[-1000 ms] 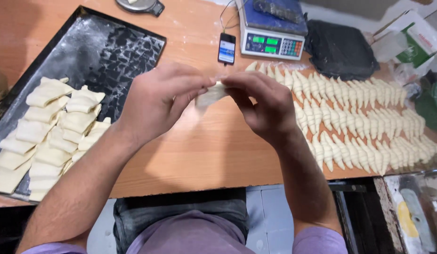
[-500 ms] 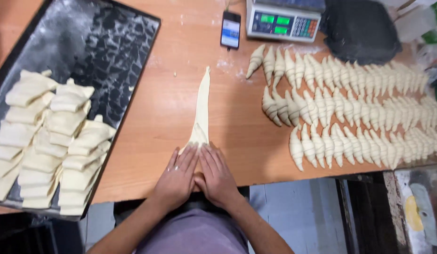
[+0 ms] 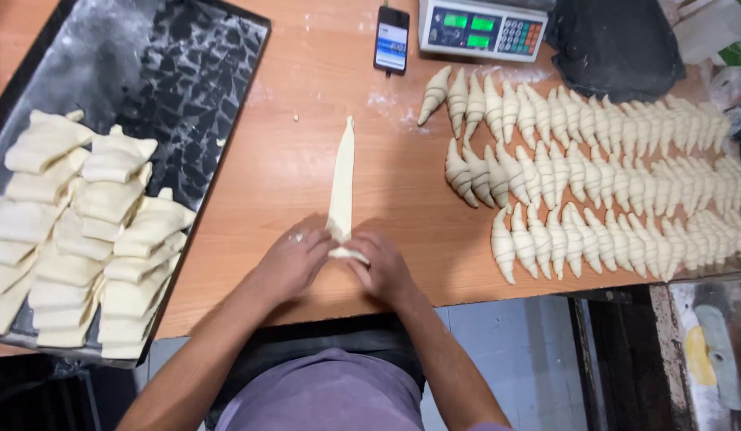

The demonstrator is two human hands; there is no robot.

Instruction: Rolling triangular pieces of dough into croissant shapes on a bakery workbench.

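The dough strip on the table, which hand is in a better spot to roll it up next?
Neither clearly: left hand and right hand both press the wide near end of the dough strip, one each side. Rolling likely needs both together.

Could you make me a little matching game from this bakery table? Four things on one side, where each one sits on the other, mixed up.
Things:
1. dough strip
2. rolled croissants
3. folded dough pieces
4. phone

Places:
A. stacked on the dark tray at the left
B. lying stretched out on the table, its near end under the left hand and right hand
C. at the far edge, beside the scale
D. in three rows on the right

Pairs: 1-B, 2-D, 3-A, 4-C
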